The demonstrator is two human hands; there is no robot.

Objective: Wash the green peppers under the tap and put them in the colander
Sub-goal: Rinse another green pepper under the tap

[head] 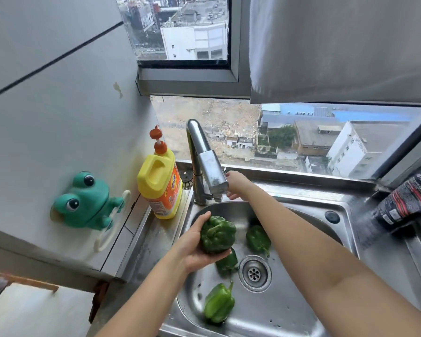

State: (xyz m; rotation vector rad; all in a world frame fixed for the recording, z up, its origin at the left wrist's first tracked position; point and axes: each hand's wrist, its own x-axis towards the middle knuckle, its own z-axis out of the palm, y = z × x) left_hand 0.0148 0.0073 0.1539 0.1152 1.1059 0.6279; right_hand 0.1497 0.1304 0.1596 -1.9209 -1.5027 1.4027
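Your left hand (195, 249) cups a green pepper (218, 234) over the sink (289, 310), below the tap (210, 171). Your right hand (236, 184) curls around the tap's lever. Three peppers (219, 304) lie in the basin.

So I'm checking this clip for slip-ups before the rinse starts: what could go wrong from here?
The dark green pepper rests in the left hand in an open one-handed cup; once wet it may slip into the steel sink.

The right hand is at the chrome tap; a sudden strong flow could splash.

No colander is in view, so a dripping pepper may have to travel.
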